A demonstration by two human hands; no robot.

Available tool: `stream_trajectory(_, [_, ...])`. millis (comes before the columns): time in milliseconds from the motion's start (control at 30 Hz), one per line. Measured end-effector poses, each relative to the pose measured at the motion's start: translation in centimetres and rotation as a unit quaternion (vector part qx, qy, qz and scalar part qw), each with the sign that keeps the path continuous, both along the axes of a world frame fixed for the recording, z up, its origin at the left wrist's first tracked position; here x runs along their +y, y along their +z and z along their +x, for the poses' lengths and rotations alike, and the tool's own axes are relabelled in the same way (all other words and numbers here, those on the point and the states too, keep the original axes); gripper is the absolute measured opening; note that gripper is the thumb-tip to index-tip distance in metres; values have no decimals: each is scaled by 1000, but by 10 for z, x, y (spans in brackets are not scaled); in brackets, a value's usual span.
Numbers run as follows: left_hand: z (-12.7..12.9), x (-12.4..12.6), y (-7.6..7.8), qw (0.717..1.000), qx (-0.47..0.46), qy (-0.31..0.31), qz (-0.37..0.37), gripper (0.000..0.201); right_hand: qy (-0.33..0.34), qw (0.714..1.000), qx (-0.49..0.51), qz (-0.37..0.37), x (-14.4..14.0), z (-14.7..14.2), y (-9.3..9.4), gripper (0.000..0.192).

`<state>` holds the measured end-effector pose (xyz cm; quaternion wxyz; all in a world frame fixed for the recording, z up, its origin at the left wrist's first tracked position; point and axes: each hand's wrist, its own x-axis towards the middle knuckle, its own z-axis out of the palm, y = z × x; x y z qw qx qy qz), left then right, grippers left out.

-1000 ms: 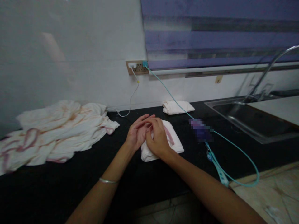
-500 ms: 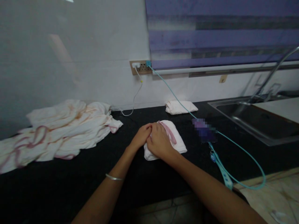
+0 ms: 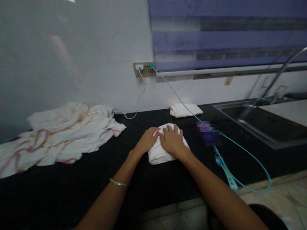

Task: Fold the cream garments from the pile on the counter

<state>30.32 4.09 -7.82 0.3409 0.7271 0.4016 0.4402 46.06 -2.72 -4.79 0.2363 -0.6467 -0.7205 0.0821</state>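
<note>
The left hand [image 3: 147, 140] and the right hand [image 3: 172, 140] are laid flat, fingers spread and palms down, on a folded white cloth [image 3: 159, 153]; nothing is gripped, the soft bundle is only pressed. The cloth, a thick rounded rectangle, is set near the middle of a black, matt countertop [image 3: 72, 188]. A thin metal bangle [image 3: 118, 182] is worn on the left wrist. A rumpled heap of white fabric with reddish lines [image 3: 59, 134] is spread to the left. A second small folded cloth [image 3: 184, 110] lies by the wall, crossed by a smooth teal cable [image 3: 242, 150]. A steel sink [image 3: 261, 123] is sunk at the right.
</note>
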Motion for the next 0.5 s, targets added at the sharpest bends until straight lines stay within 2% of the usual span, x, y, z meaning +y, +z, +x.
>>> stream_trajectory(100, [0, -4, 6, 1000, 0, 8, -13, 19, -7, 999, 2, -39, 8, 13, -3, 55])
stream_trajectory(200, [-3, -9, 14, 998, 43, 2, -35, 16, 18, 999, 1, -47, 14, 21, -5, 55])
stream_trajectory(267, [-6, -12, 19, 996, 76, -18, -44, 22, 38, 998, -2, -49, 16, 26, -5, 52])
stream_trajectory(333, [-9, -14, 23, 996, 89, -18, -24, 23, 56, 997, -7, -56, 18, 30, -4, 51])
stream_trajectory(400, [-13, -14, 27, 996, 87, -1, 32, 14, 71, 996, -10, -60, 21, 35, -1, 50])
stream_trajectory(467, [-18, -13, 31, 991, 99, -23, 90, 46, 73, 996, -10, -58, 25, 40, 0, 49])
stream_trajectory(500, [-20, -12, 33, 986, 116, -57, 107, 60, 71, 996, -9, -58, 27, 43, 0, 48])
